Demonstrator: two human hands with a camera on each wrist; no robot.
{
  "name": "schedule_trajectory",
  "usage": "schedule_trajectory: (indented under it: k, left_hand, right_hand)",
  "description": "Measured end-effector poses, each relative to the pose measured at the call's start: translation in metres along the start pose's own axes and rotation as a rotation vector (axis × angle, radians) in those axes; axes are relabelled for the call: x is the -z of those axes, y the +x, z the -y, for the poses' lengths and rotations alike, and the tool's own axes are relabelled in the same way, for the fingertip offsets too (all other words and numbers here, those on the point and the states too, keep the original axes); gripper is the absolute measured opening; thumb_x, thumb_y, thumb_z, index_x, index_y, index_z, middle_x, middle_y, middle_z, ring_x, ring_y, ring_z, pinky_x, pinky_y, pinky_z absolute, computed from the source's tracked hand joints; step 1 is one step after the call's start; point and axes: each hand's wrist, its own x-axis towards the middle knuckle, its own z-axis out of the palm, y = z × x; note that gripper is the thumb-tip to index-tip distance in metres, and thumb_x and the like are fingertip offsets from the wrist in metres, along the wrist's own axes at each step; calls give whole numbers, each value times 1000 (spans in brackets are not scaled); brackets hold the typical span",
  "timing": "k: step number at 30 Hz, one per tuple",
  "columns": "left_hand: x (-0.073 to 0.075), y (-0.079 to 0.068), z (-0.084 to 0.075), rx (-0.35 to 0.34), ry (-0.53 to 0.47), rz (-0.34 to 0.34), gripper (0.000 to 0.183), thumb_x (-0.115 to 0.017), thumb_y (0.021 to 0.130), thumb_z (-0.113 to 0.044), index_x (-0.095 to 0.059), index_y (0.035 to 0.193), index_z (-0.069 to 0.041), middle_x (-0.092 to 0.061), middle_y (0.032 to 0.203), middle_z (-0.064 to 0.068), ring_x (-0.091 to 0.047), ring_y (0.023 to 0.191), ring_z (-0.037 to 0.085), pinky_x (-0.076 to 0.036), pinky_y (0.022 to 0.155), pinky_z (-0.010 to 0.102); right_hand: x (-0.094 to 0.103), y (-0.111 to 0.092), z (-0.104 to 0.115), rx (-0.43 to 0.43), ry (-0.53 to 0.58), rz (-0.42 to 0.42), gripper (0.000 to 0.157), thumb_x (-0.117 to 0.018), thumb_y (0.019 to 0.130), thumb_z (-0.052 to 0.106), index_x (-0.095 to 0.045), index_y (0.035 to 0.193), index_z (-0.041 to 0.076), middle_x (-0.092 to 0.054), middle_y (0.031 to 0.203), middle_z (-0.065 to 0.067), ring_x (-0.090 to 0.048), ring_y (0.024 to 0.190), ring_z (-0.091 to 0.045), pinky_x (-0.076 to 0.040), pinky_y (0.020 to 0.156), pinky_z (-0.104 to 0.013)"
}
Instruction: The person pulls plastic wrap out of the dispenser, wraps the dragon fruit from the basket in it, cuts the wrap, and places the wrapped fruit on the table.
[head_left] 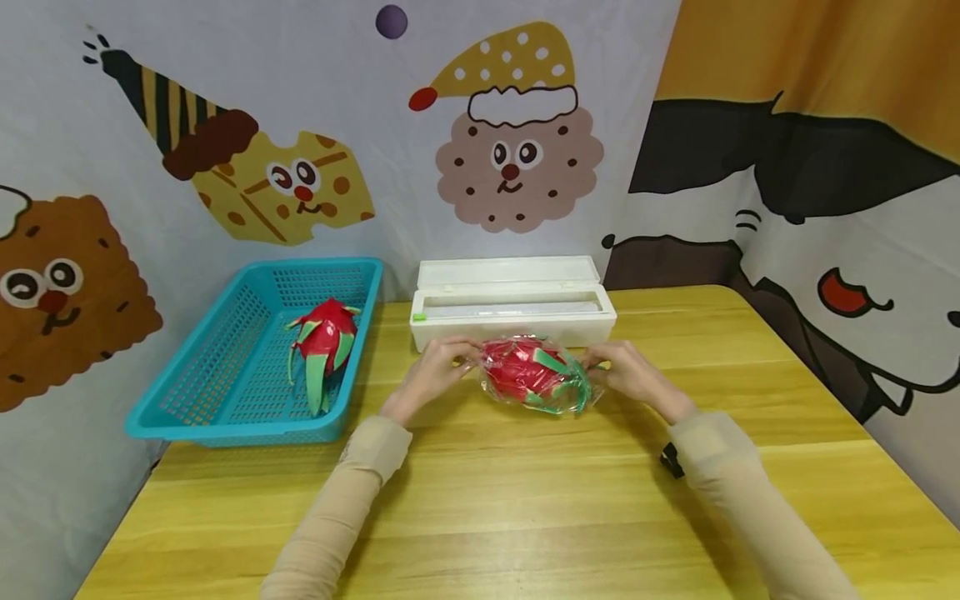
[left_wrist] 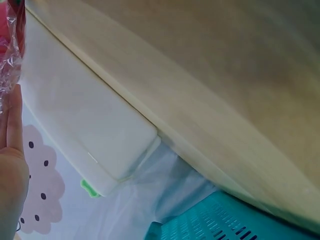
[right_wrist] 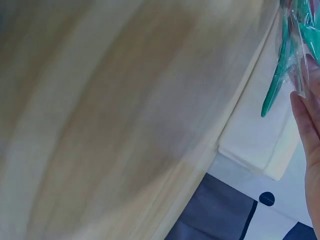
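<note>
A red dragon fruit [head_left: 517,371] with green scales lies on its side between the hands, wrapped in clear plastic film [head_left: 491,387]. My left hand [head_left: 442,367] pinches the film at the fruit's left end. At the other end, my right hand [head_left: 626,371] pinches the film beside the green leafy tips. In the left wrist view, a strip of crinkled film [left_wrist: 11,65] shows at the left edge above the fingers. The right wrist view catches a green scale [right_wrist: 276,82] hanging out past the right fingertips.
Just behind the hands stands a white film dispenser box [head_left: 513,332] with its lid up and a roll inside. A blue plastic basket [head_left: 225,432] at the left holds another dragon fruit [head_left: 327,333]. A small black object [head_left: 672,460] lies by the right sleeve on the wooden table [head_left: 525,517].
</note>
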Motion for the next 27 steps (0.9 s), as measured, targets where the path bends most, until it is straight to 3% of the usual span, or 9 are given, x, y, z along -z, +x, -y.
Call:
schedule_trajectory:
  k: [10,16,19,23,27]
  left_hand:
    - [3,-4,0,91,-64,37,16,-69,82,1,-72,98,1,-74,93,17,-71,76,22,-57,68,18]
    - [3,-3,-3,78,18,72,22,-67,83,0,-71,105,-2,-73,101,15,-73,80,21,-57,69,18]
    - [2,-4,-5,62,55,85,24,-66,84,0,-71,107,-4,-72,104,13,-71,70,19,-51,55,13]
    - [1,-7,-8,46,85,81,27,-65,83,-2,-69,110,-3,-67,118,18,-64,55,16,-40,43,7]
    - [-1,-8,-14,71,103,122,29,-64,89,-16,-67,115,-3,-56,134,20,-51,41,14,-44,44,12]
  right_hand:
    - [-4,1,5,23,33,-54,24,-69,68,-20,-74,85,-5,-72,81,-15,-68,72,-25,-59,64,-27]
    - [-4,1,10,-130,10,33,25,-59,82,-13,-71,102,-6,-72,95,-18,-68,87,-28,-60,73,-34]
    - [-1,2,18,-212,38,87,27,-56,91,1,-65,116,-4,-68,110,-22,-67,96,-33,-58,81,-41]
    - [2,2,30,-244,108,142,48,-61,93,23,-52,134,1,-58,130,-23,-65,104,-37,-57,84,-46]
    - [0,1,38,-218,83,199,74,-74,82,33,-42,141,3,-50,139,-21,-61,112,-37,-55,89,-47]
